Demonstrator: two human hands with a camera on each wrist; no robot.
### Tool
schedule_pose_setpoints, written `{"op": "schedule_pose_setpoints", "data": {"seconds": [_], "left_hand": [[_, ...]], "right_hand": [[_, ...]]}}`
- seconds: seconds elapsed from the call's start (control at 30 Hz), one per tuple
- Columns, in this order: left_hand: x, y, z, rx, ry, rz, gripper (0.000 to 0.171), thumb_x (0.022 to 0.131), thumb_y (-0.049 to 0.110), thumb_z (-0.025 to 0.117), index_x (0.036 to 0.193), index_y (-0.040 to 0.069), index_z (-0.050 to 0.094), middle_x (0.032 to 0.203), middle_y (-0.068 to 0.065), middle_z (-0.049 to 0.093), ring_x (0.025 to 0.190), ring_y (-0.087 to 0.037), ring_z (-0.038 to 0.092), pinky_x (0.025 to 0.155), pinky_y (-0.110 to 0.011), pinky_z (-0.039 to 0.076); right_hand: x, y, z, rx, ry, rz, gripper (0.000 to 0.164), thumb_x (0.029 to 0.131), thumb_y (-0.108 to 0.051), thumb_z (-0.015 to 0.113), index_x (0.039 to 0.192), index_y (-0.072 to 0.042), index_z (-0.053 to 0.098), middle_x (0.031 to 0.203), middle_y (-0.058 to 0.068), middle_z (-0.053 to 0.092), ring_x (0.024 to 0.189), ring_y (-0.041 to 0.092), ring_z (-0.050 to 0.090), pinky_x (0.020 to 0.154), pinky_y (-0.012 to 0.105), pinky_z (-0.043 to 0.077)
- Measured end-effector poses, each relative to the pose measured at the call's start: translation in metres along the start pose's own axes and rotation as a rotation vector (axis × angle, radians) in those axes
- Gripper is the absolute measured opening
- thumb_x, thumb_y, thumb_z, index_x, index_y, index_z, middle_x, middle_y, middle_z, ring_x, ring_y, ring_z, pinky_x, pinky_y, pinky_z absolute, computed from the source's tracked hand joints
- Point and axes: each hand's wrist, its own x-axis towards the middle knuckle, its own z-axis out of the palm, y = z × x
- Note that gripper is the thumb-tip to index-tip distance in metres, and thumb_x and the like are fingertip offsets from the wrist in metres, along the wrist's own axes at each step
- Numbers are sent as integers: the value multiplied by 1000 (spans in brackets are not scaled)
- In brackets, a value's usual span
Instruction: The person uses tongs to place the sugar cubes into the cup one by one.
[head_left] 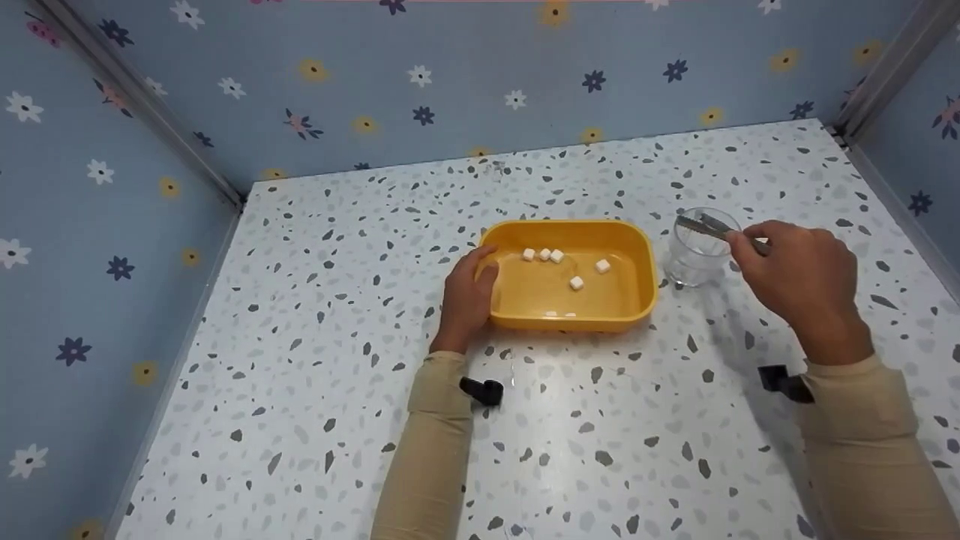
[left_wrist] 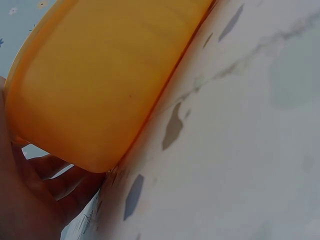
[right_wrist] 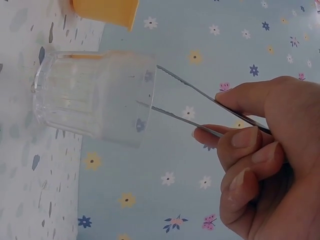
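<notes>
Just right of the middle of the head view, we see a yellow tub [head_left: 570,324] on the speckled worktop [head_left: 337,375], with five small white cubes [head_left: 577,283] on its floor: three in a row toward its upper left, two set apart farther right. Our left hand [head_left: 463,300] grips the tub's left end, thumb at the rim and fingers along the outside. Near the tub's right end, a clear glass [head_left: 697,262] stands upright, apart from it. At the right of the frame, our right hand [head_left: 802,274] pinches metal tweezers [head_left: 721,227] between thumb and fingers; their two arms stand apart, ridged tips at the glass's mouth, though we cannot tell how far in they reach. Tan sleeves [head_left: 439,450] cover both our forearms at the bottom, and blue flowered panels [head_left: 465,52] rise behind the worktop across the top.
</notes>
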Motion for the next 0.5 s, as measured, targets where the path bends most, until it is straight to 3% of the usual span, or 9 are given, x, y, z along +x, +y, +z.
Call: {"op": "schedule_pose_setpoints", "data": {"seconds": [0.5], "left_hand": [[-1, 1, 1, -15, 6, -23, 39, 102, 25, 49, 138, 15, 59, 144, -4, 54, 135, -19, 46, 114, -35, 32]], "right_hand": [[-2, -15, 3, 3, 3, -26, 34, 96, -29, 64, 102, 3, 75, 57, 11, 59, 48, 26, 43, 40, 36, 26]]}}
